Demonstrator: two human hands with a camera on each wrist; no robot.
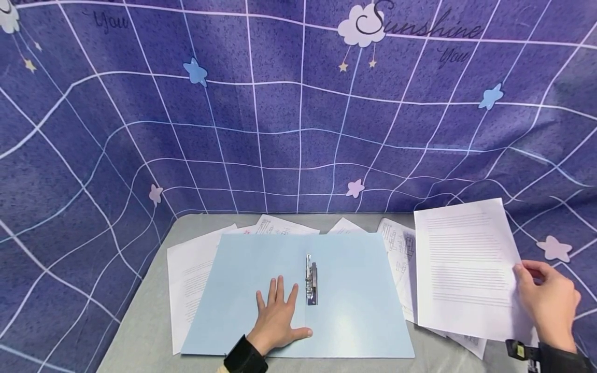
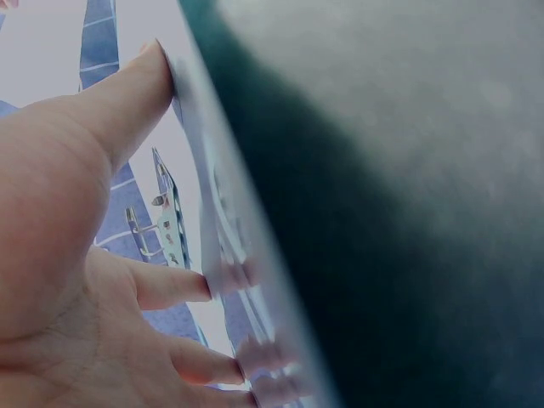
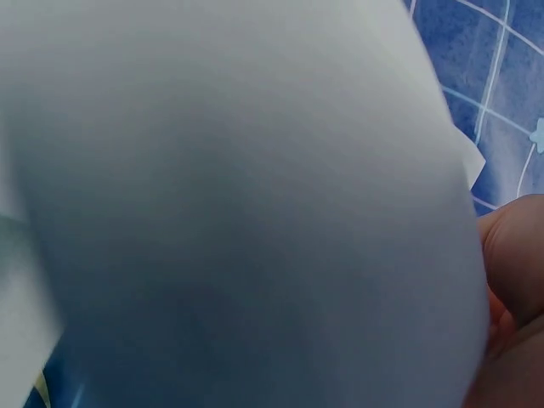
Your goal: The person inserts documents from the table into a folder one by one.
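We take this for a desk-like spot for paperwork, in a home or small office; we cannot tell which. A blue-purple fabric hanging with wavy pale grid lines, pastel stars and white clouds encloses the back and sides, looking homely and hiding the room. On the grey, cloth-like surface, a flat, pale-blue folder with a silver metal clip and white printed paper sheets suggest office work.
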